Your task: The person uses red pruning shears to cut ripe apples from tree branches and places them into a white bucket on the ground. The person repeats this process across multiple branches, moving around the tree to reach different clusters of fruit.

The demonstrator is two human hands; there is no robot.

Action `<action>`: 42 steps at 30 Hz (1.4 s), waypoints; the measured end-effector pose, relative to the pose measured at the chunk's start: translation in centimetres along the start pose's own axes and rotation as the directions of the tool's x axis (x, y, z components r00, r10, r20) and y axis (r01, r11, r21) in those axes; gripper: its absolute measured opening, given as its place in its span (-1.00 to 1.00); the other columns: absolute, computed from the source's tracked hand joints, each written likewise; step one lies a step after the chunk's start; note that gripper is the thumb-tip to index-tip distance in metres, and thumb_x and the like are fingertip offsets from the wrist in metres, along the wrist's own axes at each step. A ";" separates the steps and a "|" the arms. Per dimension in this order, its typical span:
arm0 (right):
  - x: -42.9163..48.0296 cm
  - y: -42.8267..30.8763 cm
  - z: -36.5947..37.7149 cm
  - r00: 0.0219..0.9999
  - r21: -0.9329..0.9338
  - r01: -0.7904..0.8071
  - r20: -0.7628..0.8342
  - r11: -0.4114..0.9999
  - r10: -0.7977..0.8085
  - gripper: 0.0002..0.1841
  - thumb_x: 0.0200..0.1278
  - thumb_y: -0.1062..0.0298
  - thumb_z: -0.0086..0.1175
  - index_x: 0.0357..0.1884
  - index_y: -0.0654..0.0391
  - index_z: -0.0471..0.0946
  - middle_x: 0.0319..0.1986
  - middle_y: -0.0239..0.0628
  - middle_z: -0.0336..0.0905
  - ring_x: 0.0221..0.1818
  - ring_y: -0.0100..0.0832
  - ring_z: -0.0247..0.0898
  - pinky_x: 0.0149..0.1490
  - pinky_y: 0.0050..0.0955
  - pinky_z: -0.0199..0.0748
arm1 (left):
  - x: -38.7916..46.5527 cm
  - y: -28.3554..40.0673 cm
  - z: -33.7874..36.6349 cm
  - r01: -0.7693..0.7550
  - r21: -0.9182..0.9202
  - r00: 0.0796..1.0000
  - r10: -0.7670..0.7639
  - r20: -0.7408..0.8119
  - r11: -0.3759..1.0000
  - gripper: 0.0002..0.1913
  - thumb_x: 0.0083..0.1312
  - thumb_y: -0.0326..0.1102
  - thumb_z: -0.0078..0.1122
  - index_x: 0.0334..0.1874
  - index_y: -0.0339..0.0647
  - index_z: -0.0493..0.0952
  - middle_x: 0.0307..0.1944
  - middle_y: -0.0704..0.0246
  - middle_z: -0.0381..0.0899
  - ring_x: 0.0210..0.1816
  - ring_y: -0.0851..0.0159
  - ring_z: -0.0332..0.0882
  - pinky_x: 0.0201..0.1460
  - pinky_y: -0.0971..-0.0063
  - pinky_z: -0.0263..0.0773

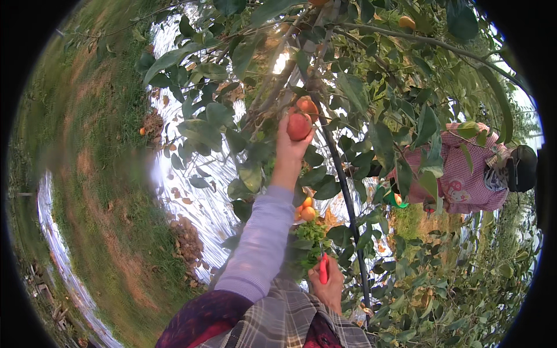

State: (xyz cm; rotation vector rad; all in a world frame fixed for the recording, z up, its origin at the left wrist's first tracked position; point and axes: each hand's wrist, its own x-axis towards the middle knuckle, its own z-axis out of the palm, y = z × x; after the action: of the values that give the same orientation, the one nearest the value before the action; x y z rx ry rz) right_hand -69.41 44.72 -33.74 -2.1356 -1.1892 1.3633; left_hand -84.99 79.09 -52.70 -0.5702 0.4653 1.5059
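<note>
My left hand (pixel 294 141) reaches up among the branches, closed around a red-orange fruit (pixel 299 126) that looks like a persimmon. A second fruit (pixel 307 107) touches it just above; leaves and fingers hide how their stems join the tree. Lower down, close to my body, my right hand (pixel 328 280) grips red-handled snips (pixel 323 269), blades pointing away from me. Beyond the snips, several orange fruits (pixel 308 213) lie in a pale container partly covered by leaves and my left sleeve.
A black hose (pixel 343 182) runs down right of both hands. Leafy branches (pixel 417 41) spread overhead and to the right. Silvery reflective sheeting (pixel 209 174) covers ground at left, beside grass. Another person (pixel 465 174) stands at right near a green container (pixel 401 204).
</note>
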 end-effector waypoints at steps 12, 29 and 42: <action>-0.6 -1.8 -0.6 0.977 -0.100 0.170 -0.109 0.980 -0.180 -0.47 0.18 0.38 0.36 0.21 0.25 0.56 -0.30 -0.18 0.63 -0.26 -0.29 0.58 -0.04 -0.30 0.56 | -2.5 -1.6 8.8 -0.208 0.302 0.823 0.334 -0.460 0.930 -0.26 0.29 -0.10 0.58 0.40 -0.06 0.29 0.29 0.16 0.50 0.26 -0.05 0.58 0.27 -0.23 0.56; -1.3 -5.1 -4.7 0.832 -0.201 0.425 -0.297 0.882 -0.469 -0.49 0.21 0.37 0.36 0.22 0.23 0.54 -0.13 -0.08 0.57 -0.18 -0.04 0.60 -0.04 -0.12 0.56 | -16.2 0.9 2.8 -0.516 0.581 0.851 0.450 0.269 0.629 -0.22 0.29 -0.27 0.56 0.50 -0.02 0.28 0.41 0.16 0.39 0.35 0.03 0.50 0.36 0.10 0.58; -6.0 -9.4 -11.0 0.562 -0.456 0.660 -0.229 0.597 -0.795 -0.43 0.07 0.35 0.46 0.15 0.23 0.53 -0.19 -0.10 0.50 -0.15 0.00 0.53 -0.07 -0.10 0.50 | -39.4 -2.4 5.2 -0.349 0.518 0.825 -0.007 0.565 0.781 -0.21 0.54 0.12 0.21 0.62 -0.24 0.20 0.51 0.10 0.38 0.51 -0.07 0.39 0.54 -0.08 0.38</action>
State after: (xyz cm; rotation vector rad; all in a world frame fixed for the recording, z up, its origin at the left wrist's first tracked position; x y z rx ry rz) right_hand -65.39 47.17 -18.74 -1.5965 -1.8971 0.3174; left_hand -83.81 51.18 -24.28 0.4289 0.5256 1.5075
